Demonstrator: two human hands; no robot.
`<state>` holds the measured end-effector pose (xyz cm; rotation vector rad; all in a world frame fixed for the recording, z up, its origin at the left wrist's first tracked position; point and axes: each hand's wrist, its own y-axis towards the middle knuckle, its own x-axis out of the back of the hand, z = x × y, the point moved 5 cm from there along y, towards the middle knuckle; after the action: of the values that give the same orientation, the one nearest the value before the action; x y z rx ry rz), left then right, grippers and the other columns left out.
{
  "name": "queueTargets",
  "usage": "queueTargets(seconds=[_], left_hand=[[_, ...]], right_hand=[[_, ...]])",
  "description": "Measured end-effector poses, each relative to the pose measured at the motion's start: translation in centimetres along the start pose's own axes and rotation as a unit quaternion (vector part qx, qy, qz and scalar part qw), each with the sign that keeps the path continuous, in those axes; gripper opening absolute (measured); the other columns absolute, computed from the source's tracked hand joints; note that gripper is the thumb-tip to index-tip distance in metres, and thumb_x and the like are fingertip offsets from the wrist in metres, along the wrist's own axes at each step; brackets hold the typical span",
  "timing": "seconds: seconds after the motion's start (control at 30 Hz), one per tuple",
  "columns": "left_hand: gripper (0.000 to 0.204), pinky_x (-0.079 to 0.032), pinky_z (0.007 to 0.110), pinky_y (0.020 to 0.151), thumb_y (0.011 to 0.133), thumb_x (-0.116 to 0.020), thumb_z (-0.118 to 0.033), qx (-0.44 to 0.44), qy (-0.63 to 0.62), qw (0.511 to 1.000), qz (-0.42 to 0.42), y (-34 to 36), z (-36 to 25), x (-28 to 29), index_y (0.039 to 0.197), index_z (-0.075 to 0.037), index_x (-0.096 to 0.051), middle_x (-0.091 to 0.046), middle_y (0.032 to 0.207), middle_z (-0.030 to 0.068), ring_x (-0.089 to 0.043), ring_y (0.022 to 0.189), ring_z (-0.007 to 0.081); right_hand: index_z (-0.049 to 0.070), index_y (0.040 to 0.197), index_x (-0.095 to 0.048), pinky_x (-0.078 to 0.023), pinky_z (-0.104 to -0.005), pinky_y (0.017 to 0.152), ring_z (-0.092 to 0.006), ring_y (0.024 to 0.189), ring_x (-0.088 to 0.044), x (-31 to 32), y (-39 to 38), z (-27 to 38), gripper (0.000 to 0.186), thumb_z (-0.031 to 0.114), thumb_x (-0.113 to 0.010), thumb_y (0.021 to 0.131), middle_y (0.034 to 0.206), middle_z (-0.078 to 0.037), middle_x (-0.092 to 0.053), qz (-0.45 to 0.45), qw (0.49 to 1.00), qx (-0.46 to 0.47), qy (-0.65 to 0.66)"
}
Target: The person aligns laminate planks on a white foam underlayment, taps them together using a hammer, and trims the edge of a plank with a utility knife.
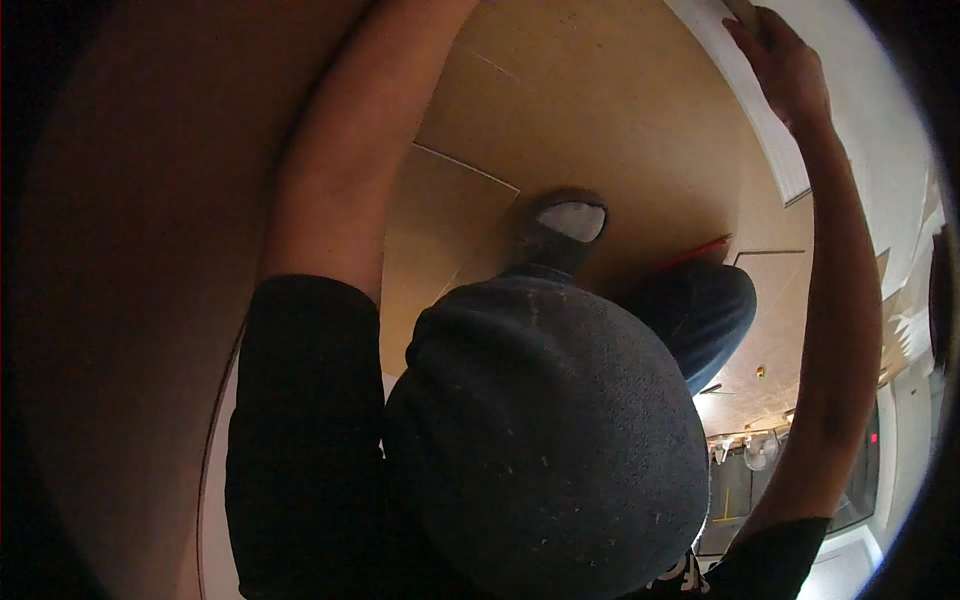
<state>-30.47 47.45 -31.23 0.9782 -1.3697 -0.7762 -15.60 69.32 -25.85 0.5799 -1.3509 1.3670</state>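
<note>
Sleeves (305, 430), plain black; trousers (550, 430), dark grey-blue, flecked with pale specks over the large rounded part and bluer at the right; footwear (573, 220), dark grey with an off-white patch; brown surface underfoot (620, 110), mid-tan, marked with thin straight lines; slender strip (705, 248), bright red; broad surface at left (120, 300), deep reddish brown; pale strip (755, 100), whitish; piece (742, 12) in the right hand (788, 75), dull tan
</note>
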Motion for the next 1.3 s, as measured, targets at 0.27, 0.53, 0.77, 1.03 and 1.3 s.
queueTargets(seconds=[0.27, 0.53, 0.77, 1.03, 1.3], left_hand=[[0.020, -0.051, 0.043, 0.060, 0.086, -0.077, -0.015, 0.085, -0.024, 0.983, 0.163, -1.0, 0.5, -1.6, 0.080, -0.006, -0.060, -0.063, 0.076, 0.0132, -0.062, 0.065, 0.0306], [0.010, -0.052, 0.044, 0.082, 0.091, -0.072, -0.016, 0.112, 0.045, 0.953, 0.276, 0.5, -0.7, 1.2, 0.089, -0.008, -0.067, -0.069, 0.090, 0.0110, -0.065, 0.084, 0.0307], [0.023, -0.051, 0.045, 0.078, 0.095, -0.062, -0.024, 0.220, 0.060, 0.890, 0.394, -0.1, 0.2, -1.9, 0.080, -0.007, -0.068, -0.068, 0.081, 0.0130, -0.065, 0.084, 0.0328], [0.024, -0.052, 0.048, 0.069, 0.091, -0.068, -0.021, 0.206, 0.034, 0.928, 0.308, -1.7, 1.3, -2.8, 0.075, -0.004, -0.066, -0.067, 0.075, 0.0159, -0.064, 0.071, 0.0356], [0.022, -0.050, 0.047, 0.060, 0.086, -0.073, -0.012, 0.213, -0.011, 0.949, 0.231, -3.0, 1.4, -2.9, 0.070, -0.003, -0.061, -0.062, 0.066, 0.0150, -0.061, 0.061, 0.0348]], right_hand=[[0.011, 0.126, -0.066, -0.052, -0.0412, 0.082, -0.0308, 0.086, -0.068, -2.5, 0.0, -4.1, 0.054, 0.056, -0.064, 0.097, 0.098, -0.012, -0.073, 0.051, 0.995, -0.069, 0.050], [0.011, 0.128, -0.066, -0.051, -0.0459, 0.100, -0.0369, 0.120, -0.059, -3.7, -4.1, -2.6, 0.040, 0.029, -0.073, 0.093, 0.129, -0.015, -0.064, -0.185, 0.978, 0.094, -0.007], [0.007, 0.109, -0.071, -0.049, -0.0483, 0.099, -0.0379, 0.111, -0.060, -8.3, -3.8, 0.8, 0.032, 0.033, -0.072, 0.091, 0.114, -0.015, -0.069, -0.129, 0.989, 0.010, 0.068], [0.003, 0.102, -0.071, -0.050, -0.0468, 0.096, -0.0369, 0.106, -0.062, -7.3, -2.4, 0.4, 0.038, 0.040, -0.072, 0.090, 0.102, -0.016, -0.072, -0.050, 0.988, -0.020, 0.146], [0.004, 0.105, -0.071, -0.051, -0.0460, 0.096, -0.0358, 0.109, -0.063, -7.5, -2.8, 0.3, 0.040, 0.041, -0.073, 0.090, 0.106, -0.015, -0.071, -0.073, 0.987, 0.001, 0.146]])
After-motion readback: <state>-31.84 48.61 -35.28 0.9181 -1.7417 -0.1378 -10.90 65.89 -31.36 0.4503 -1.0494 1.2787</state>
